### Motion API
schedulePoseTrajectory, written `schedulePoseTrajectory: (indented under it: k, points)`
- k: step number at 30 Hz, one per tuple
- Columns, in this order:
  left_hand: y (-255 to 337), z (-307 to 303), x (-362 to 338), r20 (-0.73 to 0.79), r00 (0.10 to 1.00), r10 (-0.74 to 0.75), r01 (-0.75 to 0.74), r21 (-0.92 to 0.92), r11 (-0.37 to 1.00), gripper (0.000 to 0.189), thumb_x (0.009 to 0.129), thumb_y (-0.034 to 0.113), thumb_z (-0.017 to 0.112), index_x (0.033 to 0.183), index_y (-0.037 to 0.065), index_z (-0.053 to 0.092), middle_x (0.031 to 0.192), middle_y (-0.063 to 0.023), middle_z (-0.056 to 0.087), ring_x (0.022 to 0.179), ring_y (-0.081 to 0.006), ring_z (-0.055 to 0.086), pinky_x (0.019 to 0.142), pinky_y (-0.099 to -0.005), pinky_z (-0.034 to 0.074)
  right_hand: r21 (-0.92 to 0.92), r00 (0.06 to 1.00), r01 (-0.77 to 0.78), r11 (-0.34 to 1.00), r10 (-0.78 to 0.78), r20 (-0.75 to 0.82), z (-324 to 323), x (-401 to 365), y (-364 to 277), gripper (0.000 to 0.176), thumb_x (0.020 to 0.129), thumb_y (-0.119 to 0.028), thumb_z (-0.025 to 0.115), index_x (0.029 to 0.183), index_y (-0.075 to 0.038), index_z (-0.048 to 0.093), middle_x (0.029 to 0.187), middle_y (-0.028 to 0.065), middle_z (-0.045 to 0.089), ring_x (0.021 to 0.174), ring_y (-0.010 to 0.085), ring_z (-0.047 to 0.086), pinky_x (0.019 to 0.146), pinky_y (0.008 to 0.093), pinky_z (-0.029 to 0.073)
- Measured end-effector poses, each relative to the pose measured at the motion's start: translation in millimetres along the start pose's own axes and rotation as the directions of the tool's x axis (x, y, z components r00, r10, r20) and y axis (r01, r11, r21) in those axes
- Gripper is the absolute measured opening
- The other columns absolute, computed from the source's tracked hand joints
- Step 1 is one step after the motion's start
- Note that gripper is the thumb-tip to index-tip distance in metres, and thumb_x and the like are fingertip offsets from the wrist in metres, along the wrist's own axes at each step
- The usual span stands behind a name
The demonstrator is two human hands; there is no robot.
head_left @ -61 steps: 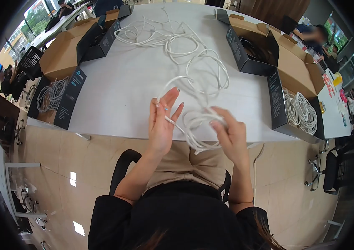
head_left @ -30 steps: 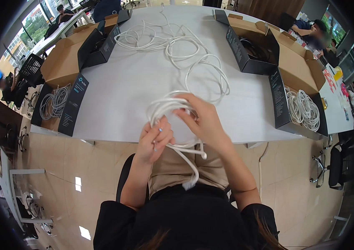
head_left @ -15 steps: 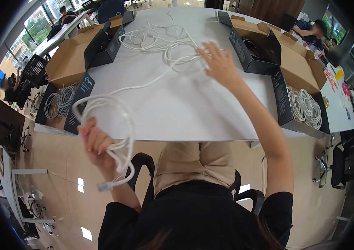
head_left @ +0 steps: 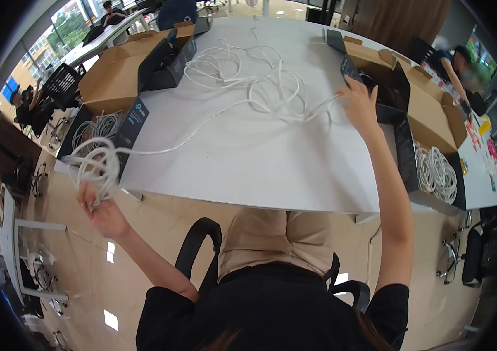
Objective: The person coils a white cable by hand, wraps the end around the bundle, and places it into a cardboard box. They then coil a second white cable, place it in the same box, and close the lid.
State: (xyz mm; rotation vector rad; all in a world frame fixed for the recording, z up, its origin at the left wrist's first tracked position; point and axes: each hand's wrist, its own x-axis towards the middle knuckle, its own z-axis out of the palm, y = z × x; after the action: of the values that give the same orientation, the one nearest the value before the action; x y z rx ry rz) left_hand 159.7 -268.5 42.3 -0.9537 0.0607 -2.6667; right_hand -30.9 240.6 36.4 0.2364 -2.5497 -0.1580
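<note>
Loops of a white cable (head_left: 207, 120) hang from my left hand (head_left: 103, 212), whose fingers are closed round them beyond the table's left front corner. From that coil the cable runs across the white table (head_left: 248, 169) to loose, tangled loops in the middle and back. My right hand (head_left: 361, 108) is raised at the right side, in front of the dark box there. A strand of the cable reaches its fingertips; the index finger is stretched out, and whether the others pinch the strand is unclear.
At the left stand an open box with grey-white cables (head_left: 99, 128) and another dark open box (head_left: 169, 67). On the right are a box with coiled white cables (head_left: 435, 172) and a box with dark contents (head_left: 386, 88). Several people sit farther off.
My left hand has moved left and outward with the coil. My right hand has moved right, and the tangled loops have spread and shifted right with the strand.
</note>
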Motion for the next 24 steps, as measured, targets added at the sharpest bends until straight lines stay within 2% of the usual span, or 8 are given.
schedulePoseTrajectory:
  k: [4,7,9,12,16,18,21,24]
  points:
    - [-41,8,9,-0.059,0.992,-0.116,0.127,0.255,0.958,0.012,0.094,0.014,0.038,0.085,0.007,0.036,0.067,0.0023,0.029,0.058,-0.0089,0.03,0.061,-0.0241,0.03,0.344,0.931,0.147,0.928,-0.247,0.27,-102,-6,-59,0.065,0.065,-0.017,0.072,0.125,-0.017,0.047,0.141,0.009,0.031,0.133,0.029,0.022,0.106,0.0567,0.005]
    - [-59,10,5,-0.071,0.978,-0.199,0.209,0.438,0.874,0.017,0.095,0.022,0.039,0.091,0.006,0.037,0.06,0.0044,0.026,0.05,-0.0068,0.026,0.055,-0.0237,0.029,0.681,0.879,0.267,0.682,-0.462,0.118,-143,-6,-94,0.087,0.062,-0.029,0.077,0.136,-0.014,0.034,0.14,0.0113,0.032,0.133,0.0295,0.022,0.107,0.0515,0.006]
    - [-70,7,0,-0.06,0.949,-0.31,0.295,0.513,0.806,0.024,0.094,0.029,0.041,0.092,0.005,0.038,0.057,0.005,0.025,0.047,-0.0062,0.025,0.051,-0.024,0.028,0.815,0.856,0.393,0.427,-0.494,-0.154,-136,-5,-125,0.091,0.062,-0.034,0.078,0.137,-0.012,0.031,0.138,0.0121,0.037,0.131,0.0283,0.027,0.107,0.0453,0.015]
    - [-87,6,-11,-0.022,0.839,-0.544,0.444,0.604,0.662,0.037,0.09,0.039,0.047,0.092,0.003,0.039,0.054,0.0044,0.028,0.044,-0.0067,0.028,0.047,-0.0247,0.029,0.961,0.828,0.151,-0.23,-0.503,-0.25,-144,2,-157,0.084,0.067,-0.03,0.076,0.136,-0.01,0.033,0.135,0.0126,0.04,0.128,0.0264,0.032,0.105,0.0402,0.022]
    - [-108,10,-19,0.03,0.68,-0.733,0.528,0.673,0.518,0.05,0.085,0.05,0.049,0.089,0.001,0.039,0.052,0.0021,0.033,0.043,-0.0089,0.033,0.044,-0.0262,0.031,0.985,0.733,0.093,-0.145,-0.659,-0.166,-135,-1,-177,0.045,0.073,-0.019,0.071,0.114,-0.007,0.056,0.1,0.009,0.06,0.094,0.0177,0.056,0.086,0.0324,0.042]
    - [-113,10,-21,0.028,0.671,-0.741,0.511,0.707,0.489,0.057,0.082,0.058,0.047,0.081,0.002,0.042,0.052,0.0019,0.036,0.044,-0.0103,0.037,0.05,-0.0296,0.037,0.966,0.561,-0.248,-0.078,-0.824,0.077,-133,-4,-172,0.025,0.075,-0.016,0.069,0.098,-0.006,0.065,0.076,0.0042,0.064,0.07,0.0115,0.062,0.07,0.0266,0.049]
    - [-130,-7,-30,0.098,0.627,-0.773,0.591,0.586,0.554,0.06,0.079,0.063,0.048,0.071,0.004,0.045,0.052,0.0012,0.04,0.045,-0.012,0.044,0.061,-0.033,0.041,0.978,0.787,-0.2,-0.059,-0.604,0.124,-142,-26,-173,0.012,0.075,-0.016,0.069,0.082,-0.006,0.067,0.056,-0.0019,0.06,0.046,0.0043,0.054,0.047,0.0205,0.044]
    - [-133,-14,-28,0.201,0.369,-0.907,0.777,0.468,0.42,0.069,0.079,0.063,0.047,0.081,-0.005,0.056,0.06,-0.0082,0.057,0.06,-0.022,0.06,0.087,-0.0407,0.041,0.989,0.772,0.115,0.096,-0.635,-0.028,-137,-40,-173,0.015,0.073,-0.016,0.069,0.079,-0.003,0.063,0.051,0.0083,0.054,0.042,0.018,0.052,0.042,0.0281,0.039]
